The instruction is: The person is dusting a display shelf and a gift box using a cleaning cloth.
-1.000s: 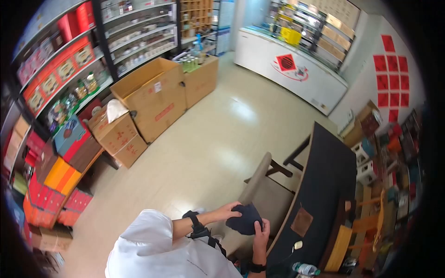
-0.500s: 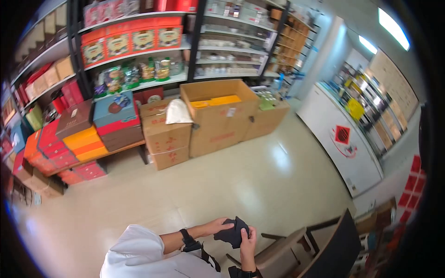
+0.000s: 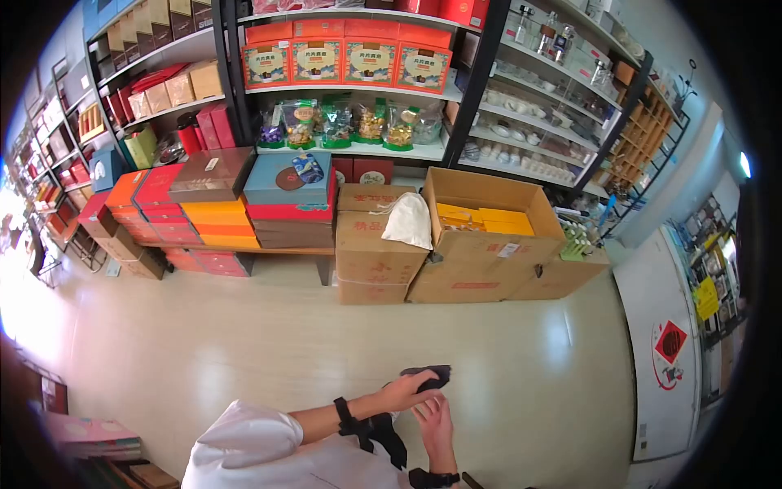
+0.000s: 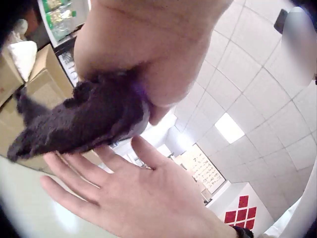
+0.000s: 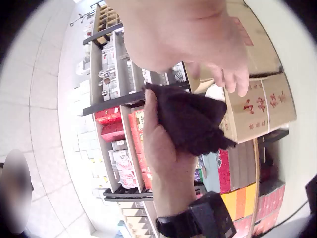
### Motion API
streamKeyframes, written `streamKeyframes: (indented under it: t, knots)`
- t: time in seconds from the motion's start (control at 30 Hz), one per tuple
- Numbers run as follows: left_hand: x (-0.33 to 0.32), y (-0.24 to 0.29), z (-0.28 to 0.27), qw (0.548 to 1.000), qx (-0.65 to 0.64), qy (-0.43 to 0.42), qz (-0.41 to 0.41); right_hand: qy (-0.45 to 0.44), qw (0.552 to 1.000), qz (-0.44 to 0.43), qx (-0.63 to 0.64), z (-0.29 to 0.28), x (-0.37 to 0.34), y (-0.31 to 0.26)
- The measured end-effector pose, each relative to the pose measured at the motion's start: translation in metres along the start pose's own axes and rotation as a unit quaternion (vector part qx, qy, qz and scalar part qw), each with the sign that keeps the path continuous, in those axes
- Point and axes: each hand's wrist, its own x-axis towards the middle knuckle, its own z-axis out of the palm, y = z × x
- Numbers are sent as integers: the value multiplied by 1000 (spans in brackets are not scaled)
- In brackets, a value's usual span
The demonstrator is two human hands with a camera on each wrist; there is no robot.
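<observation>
A dark, fuzzy cloth (image 3: 440, 376) is bunched in my left hand (image 3: 403, 392), in front of my body in the head view. The left thumb lies along one side of the cloth (image 5: 188, 116) in the right wrist view, and the fingers behind are hidden. My right hand (image 3: 436, 421) is just below it, holding nothing. In the left wrist view this right hand (image 4: 133, 186) has its fingers spread, with the fingertips right at the lower edge of the cloth (image 4: 86, 119).
Cardboard boxes (image 3: 379, 269) stand across the floor, one topped by a white pouch (image 3: 408, 220). Left of them, stacked gift boxes (image 3: 289, 204) sit on a low bench. Shelves of packaged goods rise behind. A white chest freezer (image 3: 656, 334) is at the right.
The head view has swung left, so the chair and dark table have gone out of sight. My right hand has let go of the cloth and its fingers have spread; the left still holds it.
</observation>
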Motion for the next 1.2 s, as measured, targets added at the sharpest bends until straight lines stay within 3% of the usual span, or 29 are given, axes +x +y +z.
streamKeyframes:
  t: [0.03, 0.07, 0.1, 0.13, 0.27, 0.37, 0.47, 0.67, 0.73, 0.8, 0.87, 0.97, 1.03, 1.13, 1.2]
  knots:
    - [16, 5, 4, 988, -93, -86, -85, -46, 997, 9, 64, -19, 24, -1]
    - [32, 1, 20, 995, 11, -89, -50, -90, 987, 19, 132, -44, 55, 4]
    - [46, -1, 30, 988, 121, -97, -16, -132, 969, 27, 207, -33, 69, -1]
    - [54, -6, 34, 990, 109, -62, 69, -46, 983, 29, 177, -30, 72, -13]
    - [94, 21, 1, 986, 132, -104, 11, -80, 974, 75, 199, -23, 114, -49]
    - [97, 23, -32, 995, 73, -73, -12, -239, 875, 147, 394, -14, 171, -50]
    - [100, 10, -67, 999, 24, -39, 4, -151, 943, 146, 259, 51, 185, -75]
    - [96, 17, -189, 986, -18, 163, 23, -139, 965, 113, 190, 108, 248, -75]
    - [90, 22, -248, 972, -40, 218, 76, -155, 964, 116, 183, 117, 265, -74]
    - [88, 41, -298, 942, -117, 285, 134, -163, 973, 46, 157, 134, 279, -75]
    - [94, 68, -349, 901, -129, 310, 274, -163, 975, 10, 147, 154, 297, -80]
    - [104, 115, -398, 828, -172, 334, 417, -126, 979, -14, 157, 170, 308, -87]
    - [108, 154, -425, 826, -113, 220, 506, -112, 980, -35, 159, 198, 304, -96]
    - [121, 202, -451, 779, -51, 23, 624, -86, 986, -29, 141, 224, 316, -108]
    - [129, 204, -449, 756, -60, -16, 652, -125, 985, -50, 109, 212, 343, -107]
